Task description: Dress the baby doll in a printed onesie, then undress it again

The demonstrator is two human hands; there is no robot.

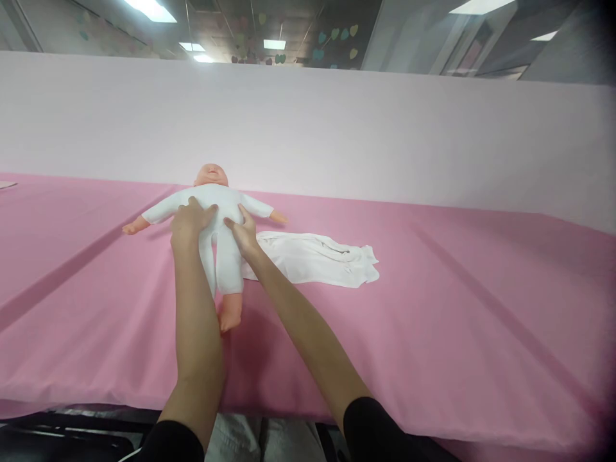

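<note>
A baby doll (pixel 222 197) with a white cloth body lies on its back, its head toward the far edge and its arms spread wide. On the left side of its waist, my left hand (pixel 190 222) grips the body, thumb on the front. My right hand (pixel 245 232) holds the opposite side of the waist, thumb also on the belly. The fingers beneath the doll are partly hidden. One bare foot shows near my left forearm, which hides the other. Beside my right hand lies a white baby garment (pixel 315 258), spread flat and partly covered by my right wrist.
A pink cloth (pixel 433 333) with creases covers the table. Behind it rises a white panel (pixel 308 128). Part of a pale flat item (pixel 7 185) shows at the far left edge. A dark chair (pixel 72 436) stands below the table's front edge.
</note>
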